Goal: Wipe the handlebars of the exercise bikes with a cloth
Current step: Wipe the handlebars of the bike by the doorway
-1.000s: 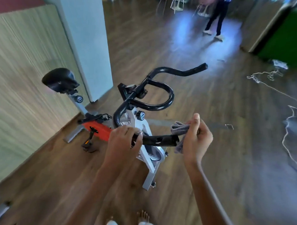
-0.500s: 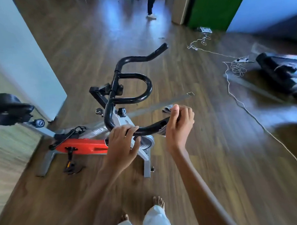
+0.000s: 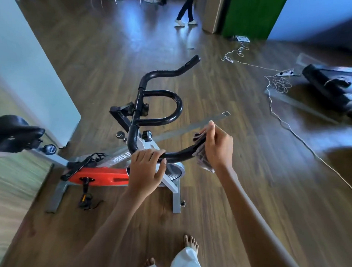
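The exercise bike (image 3: 104, 172) stands on the wooden floor (image 3: 243, 191) close to its left edge, beside a pale pillar (image 3: 29, 68), with its orange body and grey frame low down and its black saddle (image 3: 13, 135) out towards the wall. The black handlebars (image 3: 160, 106) rise from the post in a looped shape, one horn reaching away towards the far end of the room and the other curving towards the person who stands over it. The left hand (image 3: 146, 170) grips that nearer horn at its bend, fingers curled over the top of the tube and the thumb tucked below. The right hand (image 3: 217, 146) is further along the same horn, at its tip, clamped around a brownish cloth (image 3: 203, 158) that is bunched about the end of the bar; a loose fold of it hangs down under the palm. The two hands are apart, with a bare stretch of black tube between them. A pedal (image 3: 84, 196) hangs beneath the orange body, just above the floor. A thin grey strip (image 3: 191, 128) lies flat on the boards beyond the bike. Off to the right a white cable (image 3: 290, 127) trails across the floor from a tangled bundle near a power strip (image 3: 286, 72), next to a dark machine (image 3: 329, 88) that is blurred at the right edge. At the far end a second person's legs (image 3: 185, 11) are walking past a green panel (image 3: 250, 13). The wiper's bare feet (image 3: 192, 242) show at the near edge, below white trouser hems.
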Motion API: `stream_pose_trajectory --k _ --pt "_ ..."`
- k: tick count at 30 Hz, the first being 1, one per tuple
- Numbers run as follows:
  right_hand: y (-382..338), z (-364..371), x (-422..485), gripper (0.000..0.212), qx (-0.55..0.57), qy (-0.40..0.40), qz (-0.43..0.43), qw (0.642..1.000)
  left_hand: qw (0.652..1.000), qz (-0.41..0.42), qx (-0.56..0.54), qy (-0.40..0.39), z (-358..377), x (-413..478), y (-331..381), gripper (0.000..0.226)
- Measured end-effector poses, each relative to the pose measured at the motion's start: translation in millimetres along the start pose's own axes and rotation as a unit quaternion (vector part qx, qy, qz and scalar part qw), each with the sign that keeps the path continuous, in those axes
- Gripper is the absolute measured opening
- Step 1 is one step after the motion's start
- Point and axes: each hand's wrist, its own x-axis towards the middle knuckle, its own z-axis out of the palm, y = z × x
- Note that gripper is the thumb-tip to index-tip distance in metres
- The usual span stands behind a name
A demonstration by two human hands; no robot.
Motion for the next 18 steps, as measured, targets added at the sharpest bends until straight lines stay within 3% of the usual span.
stream_pose_trajectory --k 2,4,6,8,10,12,14,16,18 --pt "-10 3 2 0.051 -0.179 -0.022 0.039 0.983 1.000 0.005 -0.002 0.011 0 0 0 0.031" --pt "-11 5 -6 0.047 -0.290 0.044 -0.064 0.954 1.000 0.007 -0.008 0.017 2 -1 0 0.031" --pt "7 8 -15 0.047 -0.269 0.113 -0.212 0.933 1.000 0.002 -0.016 0.017 3 -2 0 0.032" --pt "27 7 -15 0.046 -0.201 0.101 -0.324 0.919 1.000 -0.001 -0.023 0.010 5 -2 -1 0.033" --pt "24 1 -7 0.052 -0.130 0.064 -0.301 0.943 1.000 0.005 -0.026 0.013 5 -2 -3 0.032" --pt "0 -2 0 0.057 -0.103 0.037 -0.133 0.985 0.999 0.017 -0.030 0.022 4 -1 -4 0.030" --pt "-15 3 7 0.056 -0.193 -0.004 -0.006 0.981 0.999 0.024 -0.032 0.031 3 -1 -4 0.029" --pt "-18 5 5 0.052 -0.316 -0.002 -0.077 0.946 0.998 0.030 -0.033 0.034 3 -1 -4 0.029" --pt "-9 7 -2 0.048 -0.373 0.065 -0.255 0.890 0.998 0.039 -0.032 0.033 4 -3 -5 0.028"
